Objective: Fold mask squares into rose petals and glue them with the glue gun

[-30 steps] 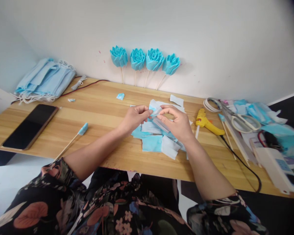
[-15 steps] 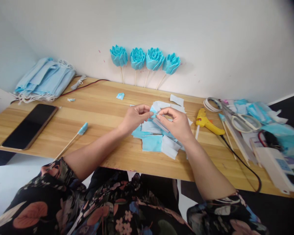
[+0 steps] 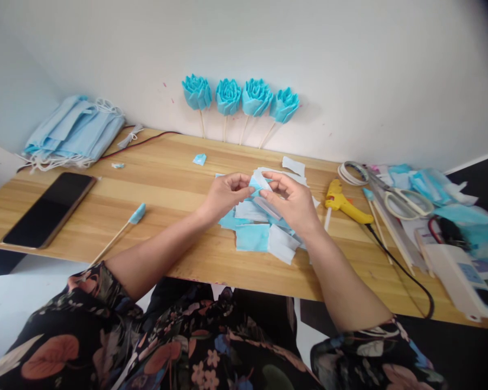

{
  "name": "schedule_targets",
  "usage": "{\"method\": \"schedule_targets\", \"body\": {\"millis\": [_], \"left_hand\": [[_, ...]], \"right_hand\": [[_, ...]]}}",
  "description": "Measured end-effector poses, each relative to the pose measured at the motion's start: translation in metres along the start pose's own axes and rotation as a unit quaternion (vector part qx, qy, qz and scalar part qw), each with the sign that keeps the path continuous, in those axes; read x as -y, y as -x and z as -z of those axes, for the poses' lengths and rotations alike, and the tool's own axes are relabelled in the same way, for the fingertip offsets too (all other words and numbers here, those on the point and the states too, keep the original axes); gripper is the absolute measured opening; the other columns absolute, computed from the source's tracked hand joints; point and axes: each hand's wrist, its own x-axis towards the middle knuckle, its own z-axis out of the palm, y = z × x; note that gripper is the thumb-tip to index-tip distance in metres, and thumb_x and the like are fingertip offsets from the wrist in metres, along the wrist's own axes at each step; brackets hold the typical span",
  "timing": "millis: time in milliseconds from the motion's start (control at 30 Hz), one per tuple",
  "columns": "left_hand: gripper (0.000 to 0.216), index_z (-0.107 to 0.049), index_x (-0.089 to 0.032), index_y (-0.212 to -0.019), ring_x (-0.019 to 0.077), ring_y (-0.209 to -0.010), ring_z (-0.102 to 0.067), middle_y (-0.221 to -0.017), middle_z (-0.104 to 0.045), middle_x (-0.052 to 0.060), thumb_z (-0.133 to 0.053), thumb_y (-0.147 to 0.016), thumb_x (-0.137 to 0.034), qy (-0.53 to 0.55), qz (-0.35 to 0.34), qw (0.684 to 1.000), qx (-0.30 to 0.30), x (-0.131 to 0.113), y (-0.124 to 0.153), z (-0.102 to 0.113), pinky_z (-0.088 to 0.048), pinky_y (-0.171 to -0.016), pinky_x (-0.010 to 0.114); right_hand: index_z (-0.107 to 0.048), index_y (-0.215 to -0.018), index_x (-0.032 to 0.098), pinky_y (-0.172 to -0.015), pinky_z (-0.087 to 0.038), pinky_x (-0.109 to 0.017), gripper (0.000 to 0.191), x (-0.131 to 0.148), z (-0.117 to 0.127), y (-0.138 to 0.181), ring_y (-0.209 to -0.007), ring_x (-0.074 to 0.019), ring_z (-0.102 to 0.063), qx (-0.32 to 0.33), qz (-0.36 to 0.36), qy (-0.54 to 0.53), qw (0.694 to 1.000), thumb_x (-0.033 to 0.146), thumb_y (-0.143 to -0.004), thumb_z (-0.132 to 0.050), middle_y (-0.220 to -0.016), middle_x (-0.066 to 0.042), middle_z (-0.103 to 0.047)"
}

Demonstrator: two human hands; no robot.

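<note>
Between both hands is a blue-and-white piece of mask fabric (image 3: 260,183), partly folded over. My left hand (image 3: 226,196) pinches its left side between thumb and fingers. My right hand (image 3: 293,200) is closed on its right side, fingertips at the folded edge. Beneath them lies a loose pile of cut fabric pieces (image 3: 252,238), some blue side up and some white. A wooden stick with a blue fabric tip (image 3: 137,214) rests near my left forearm. Several blue fabric flowers (image 3: 257,98) on sticks lean against the wall behind.
A phone (image 3: 49,210) and a stack of face masks (image 3: 77,132) are at the left. On the right are a yellow glue gun (image 3: 345,203) with a black cord, a tape roll (image 3: 353,173), scissors (image 3: 406,203), fabric scraps (image 3: 467,216) and a white device (image 3: 459,279).
The fabric piece now shows more of its surface, with a white strip folded across the blue. My right fingers have shifted slightly up along its edge; my left hand is nearly still.
</note>
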Motion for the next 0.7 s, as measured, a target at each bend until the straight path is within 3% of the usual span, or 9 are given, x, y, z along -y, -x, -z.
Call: {"method": "schedule_targets", "body": {"millis": [167, 267, 367, 500, 700], "left_hand": [[0.011, -0.066, -0.014, -0.087, 0.0058, -0.055, -0.047, -0.067, -0.062, -0.002, -0.069, -0.077, -0.019, 0.003, -0.007, 1.000, 0.011, 0.0053, -0.0019, 0.0010, -0.036, -0.052, 0.021], [0.014, -0.066, -0.014, -0.091, 0.0058, -0.056, -0.047, -0.065, -0.059, -0.003, -0.069, -0.077, -0.016, -0.010, -0.029, 1.000, 0.008, 0.0055, -0.0015, 0.0004, -0.035, -0.053, 0.020], [0.024, -0.065, -0.014, -0.101, 0.0057, -0.055, -0.046, -0.064, -0.056, -0.005, -0.069, -0.077, -0.013, -0.021, -0.049, 0.999, 0.001, 0.0016, 0.0003, -0.0001, -0.035, -0.053, 0.021], [0.033, -0.061, -0.015, -0.114, 0.0071, -0.059, -0.051, -0.071, -0.059, -0.003, -0.064, -0.081, -0.012, -0.001, -0.051, 0.999, 0.011, -0.0027, 0.0012, 0.0009, -0.039, -0.056, 0.022], [0.041, -0.057, -0.015, -0.118, 0.0072, -0.062, -0.052, -0.076, -0.060, -0.002, -0.063, -0.078, -0.009, 0.004, -0.041, 0.999, 0.025, -0.0019, 0.0008, 0.0013, -0.039, -0.057, 0.021]], "right_hand": [[-0.072, -0.105, 0.023, -0.083, -0.051, -0.034, 0.025, -0.0024, 0.0004, 0.0009, -0.085, -0.0171, -0.067, 0.013, 0.013, -0.015, 1.000, 0.031, -0.081, -0.072, -0.094, -0.001, -0.074], [-0.071, -0.086, 0.021, -0.073, -0.048, -0.030, 0.010, -0.0032, 0.0008, 0.0011, -0.074, -0.0141, -0.060, 0.001, 0.015, 0.014, 1.000, 0.031, -0.082, -0.071, -0.079, 0.001, -0.067], [-0.062, -0.071, 0.020, -0.067, -0.042, -0.027, 0.017, -0.0036, 0.0016, 0.0006, -0.065, -0.0113, -0.050, -0.014, 0.023, 0.035, 0.999, 0.030, -0.083, -0.069, -0.067, 0.004, -0.055], [-0.058, -0.071, 0.020, -0.063, -0.037, -0.026, 0.019, -0.0042, 0.0029, -0.0004, -0.064, -0.0107, -0.044, -0.030, 0.023, 0.024, 0.999, 0.030, -0.084, -0.066, -0.067, 0.004, -0.049], [-0.058, -0.071, 0.020, -0.062, -0.036, -0.026, 0.019, -0.0052, 0.0026, -0.0009, -0.064, -0.0113, -0.044, -0.032, 0.010, -0.004, 0.999, 0.032, -0.084, -0.067, -0.067, 0.003, -0.050]]}}
